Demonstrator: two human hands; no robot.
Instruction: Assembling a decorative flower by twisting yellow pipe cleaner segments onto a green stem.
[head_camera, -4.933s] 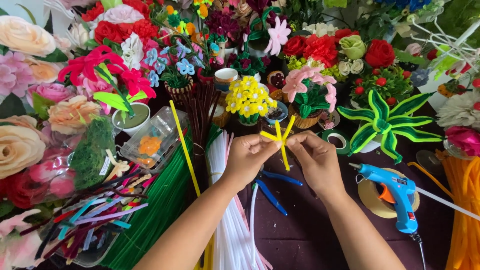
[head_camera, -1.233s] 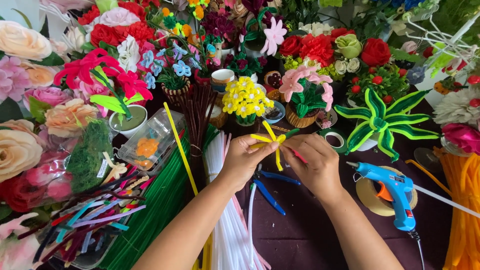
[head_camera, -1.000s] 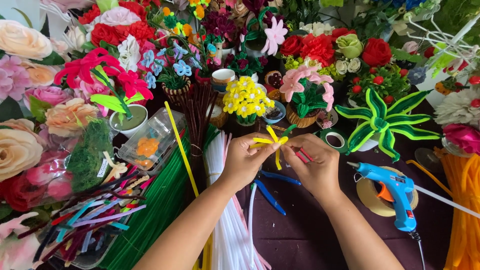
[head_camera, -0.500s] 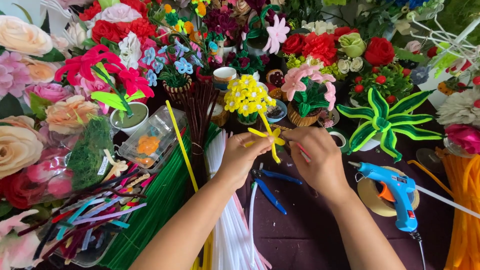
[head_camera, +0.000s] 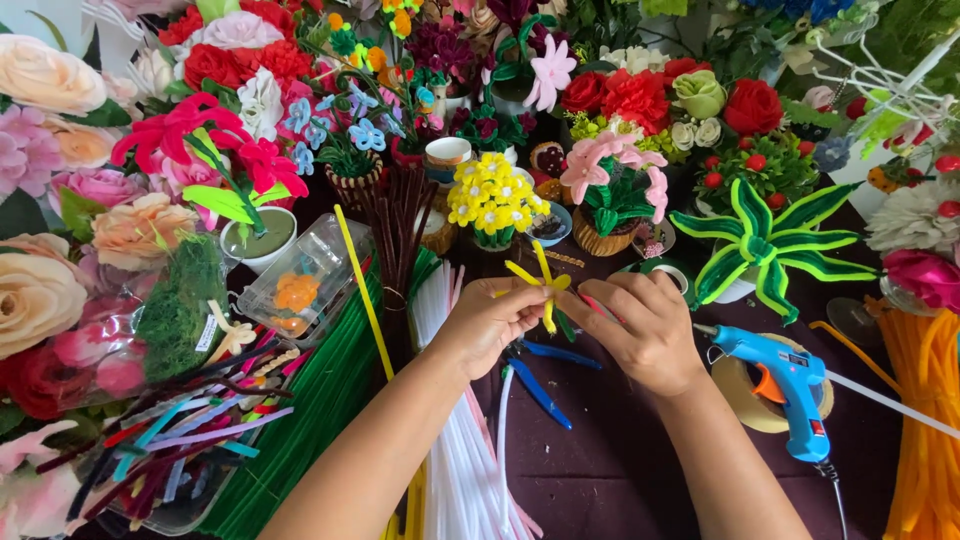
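Head view: left hand (head_camera: 487, 325) and right hand (head_camera: 640, 330) meet over the dark table (head_camera: 620, 470), both pinching a small bundle of yellow pipe cleaners (head_camera: 540, 285) that fans out above the fingertips. Bundle sits between the two hands, just in front of a yellow flower pot (head_camera: 492, 200). Blue pliers (head_camera: 545, 385) lie under the hands, white pipe cleaners (head_camera: 460, 450) beside left forearm, blue glue gun (head_camera: 785, 385) right of the right hand
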